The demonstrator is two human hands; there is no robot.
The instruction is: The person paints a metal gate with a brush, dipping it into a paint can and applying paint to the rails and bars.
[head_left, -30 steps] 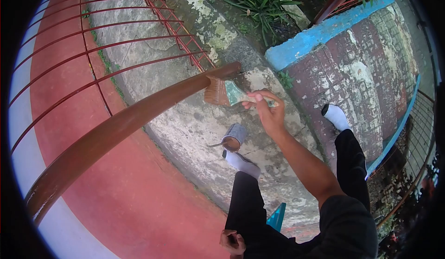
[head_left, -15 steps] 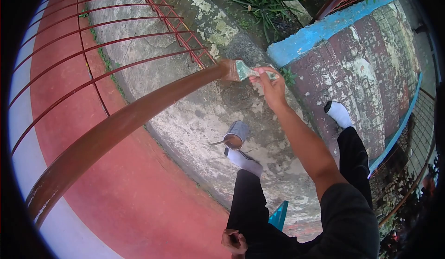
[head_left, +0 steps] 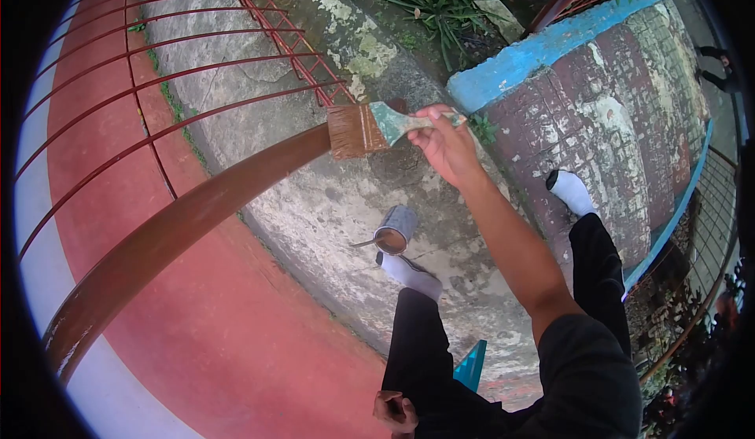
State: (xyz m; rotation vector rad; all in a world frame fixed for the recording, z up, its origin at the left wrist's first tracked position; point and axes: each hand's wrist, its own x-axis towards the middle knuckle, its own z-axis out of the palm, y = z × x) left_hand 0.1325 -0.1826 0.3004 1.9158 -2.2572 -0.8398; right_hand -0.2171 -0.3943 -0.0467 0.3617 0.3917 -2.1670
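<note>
My right hand (head_left: 448,144) grips the handle of a wide paintbrush (head_left: 358,130). Its bristles are coated brown and overlap the far end of a long brown rail (head_left: 208,211) that curves in from the lower left. Below the brush, a paint can (head_left: 399,223) with brown paint inside stands on the rough concrete, a thin stick (head_left: 363,243) jutting from its mouth. Down by my left thigh, my left hand (head_left: 395,413) is loosely closed, fingers curled in, with nothing showing in it.
My sock-covered foot (head_left: 409,274) is right beside the can. A red bar grille (head_left: 181,73) spans the upper left over a red-painted surface (head_left: 236,321). Right of me is a worn tiled ledge (head_left: 598,117) with a blue edge (head_left: 550,46). Plants (head_left: 452,11) grow behind it.
My right hand has shifted slightly left, and the brush has swung left and nearer to me, showing its broad side. The can and my left hand have stayed in place.
</note>
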